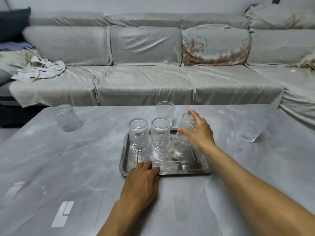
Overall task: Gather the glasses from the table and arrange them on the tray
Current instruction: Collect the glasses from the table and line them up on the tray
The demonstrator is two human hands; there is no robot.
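a: how is the held glass (185,129) going to handle?

b: rigid, brittle and slick, i'm guessing — the ribbed wall is helping grip. the right hand (199,132) is closing round its side, tilting it above the tray (187,170), far right corner.

a: and the left hand (143,178)?

b: lying flat, fingers spread on the tray's near rim, holding nothing — steadying it, i'd say.

a: count?

b: six glasses. two are standing upside down on the tray, one is in hand, three are waiting on the worktop (68,167) — left, behind the tray, right. one tray.
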